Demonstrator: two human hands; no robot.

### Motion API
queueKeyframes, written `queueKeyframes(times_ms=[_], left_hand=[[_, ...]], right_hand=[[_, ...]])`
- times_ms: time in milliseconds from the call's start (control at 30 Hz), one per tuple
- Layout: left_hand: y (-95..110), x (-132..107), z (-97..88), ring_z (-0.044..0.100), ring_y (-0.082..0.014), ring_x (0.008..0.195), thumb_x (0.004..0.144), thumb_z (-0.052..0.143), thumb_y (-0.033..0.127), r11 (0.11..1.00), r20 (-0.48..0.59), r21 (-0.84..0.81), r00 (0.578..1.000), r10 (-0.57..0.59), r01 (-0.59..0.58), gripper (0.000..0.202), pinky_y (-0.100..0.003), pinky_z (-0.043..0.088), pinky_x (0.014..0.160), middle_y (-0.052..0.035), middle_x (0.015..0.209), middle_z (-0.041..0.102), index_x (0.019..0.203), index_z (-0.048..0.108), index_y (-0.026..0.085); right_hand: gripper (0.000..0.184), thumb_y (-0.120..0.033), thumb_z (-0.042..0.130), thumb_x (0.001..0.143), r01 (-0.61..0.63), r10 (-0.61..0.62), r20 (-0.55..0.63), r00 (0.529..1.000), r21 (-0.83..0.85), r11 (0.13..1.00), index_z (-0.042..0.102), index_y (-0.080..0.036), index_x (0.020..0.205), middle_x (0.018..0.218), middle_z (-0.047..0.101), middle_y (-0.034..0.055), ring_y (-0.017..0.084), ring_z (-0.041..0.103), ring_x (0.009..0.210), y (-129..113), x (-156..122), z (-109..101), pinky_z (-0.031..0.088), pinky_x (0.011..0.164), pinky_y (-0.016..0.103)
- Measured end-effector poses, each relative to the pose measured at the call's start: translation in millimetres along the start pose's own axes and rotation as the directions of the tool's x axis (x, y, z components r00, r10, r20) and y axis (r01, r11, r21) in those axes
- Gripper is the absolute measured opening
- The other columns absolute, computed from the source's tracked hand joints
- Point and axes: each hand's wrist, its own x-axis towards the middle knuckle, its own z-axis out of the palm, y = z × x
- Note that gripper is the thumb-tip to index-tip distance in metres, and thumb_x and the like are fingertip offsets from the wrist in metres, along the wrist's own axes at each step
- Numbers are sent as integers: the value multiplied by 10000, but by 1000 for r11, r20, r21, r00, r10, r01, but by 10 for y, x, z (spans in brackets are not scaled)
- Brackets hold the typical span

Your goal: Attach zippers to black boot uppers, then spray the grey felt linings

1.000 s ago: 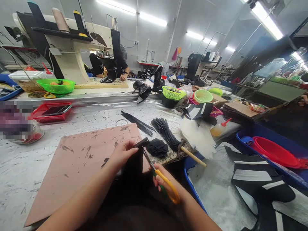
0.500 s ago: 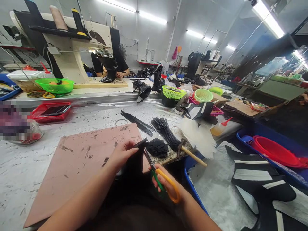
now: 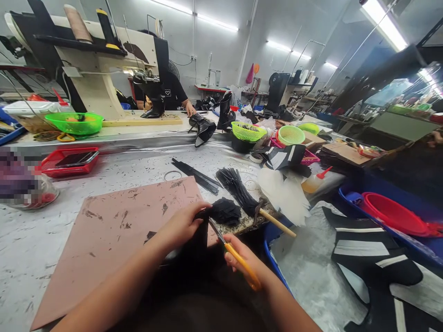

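My left hand (image 3: 184, 225) pinches a black piece of material (image 3: 200, 237) over the near edge of a pink board (image 3: 117, 230). The piece hangs down toward my lap, and its lower part merges with dark clothing. In my right hand (image 3: 244, 256) is a pair of scissors (image 3: 242, 265) with an orange handle. Their blades point up and left, at the edge of the black piece. Whether the tips cut into it is too dark to tell. Just beyond lies a pile of small black pieces (image 3: 225, 211), beside a bundle of black strips (image 3: 238, 189).
A hammer (image 3: 277, 222) with a wooden handle lies at the table's right edge. Further back are black boots (image 3: 200, 129), a green basket (image 3: 248, 131) and a red tray (image 3: 69, 162). Another person's hand (image 3: 188, 108) rests on the bench by a sewing machine (image 3: 100, 69).
My left hand has turned over the black piece, bringing its top edge lower. The scissors have rotated, and their green handle loop is now hidden. The other person's hand has moved right, toward a boot.
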Motion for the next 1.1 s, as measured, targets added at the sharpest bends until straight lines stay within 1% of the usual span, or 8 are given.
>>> queueKeyframes(times_ms=[67, 200, 367, 467, 567, 733, 833, 1100], left_hand=[[33, 9, -16, 540, -215, 1035, 715, 488, 194, 997, 47, 73, 999, 17, -20, 334, -325, 380, 913, -19, 1086, 610, 1031, 575, 258], [26, 28, -56, 556, -190, 855, 734, 473, 215, 988, 84, 132, 994, 67, -78, 165, -293, 419, 780, -20, 899, 616, 864, 573, 221], [-53, 43, -27, 485, -148, 751, 729, 431, 177, 981, -1, 99, 986, 168, -167, 82, -251, 402, 708, -17, 776, 505, 668, 484, 191], [-84, 39, 18, 466, -138, 764, 737, 415, 165, 981, -83, 58, 979, 188, -183, 103, -246, 401, 729, -19, 789, 461, 651, 465, 187], [-110, 34, 35, 461, -133, 782, 741, 418, 163, 983, -105, 25, 978, 182, -180, 107, -245, 403, 752, -22, 806, 452, 648, 467, 185], [-157, 39, -17, 470, -147, 891, 731, 475, 256, 974, -42, -156, 987, 158, -163, 114, -259, 425, 800, -52, 923, 477, 647, 471, 179], [-168, 38, -45, 468, -168, 974, 709, 515, 311, 953, 27, -283, 992, 122, -110, 166, -255, 447, 787, -81, 1049, 468, 635, 455, 175], [-176, 31, 11, 443, -202, 1119, 733, 507, 312, 974, -34, -192, 993, 112, -117, 163, -316, 419, 904, -101, 1158, 463, 648, 485, 175]], right_hand=[[626, -702, 506, 697, 4, -4, -11, 1000, -40, 999, 454, -228, 1102, 668, 372, -48, 93, 356, 565, -13, -7, -25, 335, 500, 218], [637, -716, 500, 688, -4, 3, -19, 1000, -42, 999, 456, -232, 1101, 670, 384, -47, 93, 371, 559, -29, -11, -39, 346, 495, 219], [642, -730, 485, 681, -34, 32, -62, 998, -36, 999, 438, -236, 1087, 642, 393, -61, 78, 357, 506, -10, 28, 41, 341, 482, 220], [656, -739, 482, 671, -22, 20, -57, 998, -37, 999, 439, -235, 1089, 632, 384, -63, 78, 355, 503, 26, 57, 101, 340, 460, 214], [649, -724, 512, 664, -26, 27, -76, 997, 17, 1000, 452, -225, 1075, 605, 369, -72, 71, 343, 474, 54, 75, 123, 315, 424, 203], [783, -729, 632, 523, -79, 96, -130, 987, 129, 988, 467, -189, 1065, 577, 372, -86, 50, 314, 423, 86, 94, 49, 260, 384, 197], [817, -738, 638, 501, -96, 117, -137, 984, 147, 984, 456, -178, 1069, 566, 372, -89, 50, 307, 419, 102, 88, 16, 249, 390, 201], [621, -676, 574, 662, -9, 16, -53, 998, 127, 992, 442, -248, 1092, 684, 368, -48, 95, 341, 582, 51, 49, 127, 297, 523, 222]])
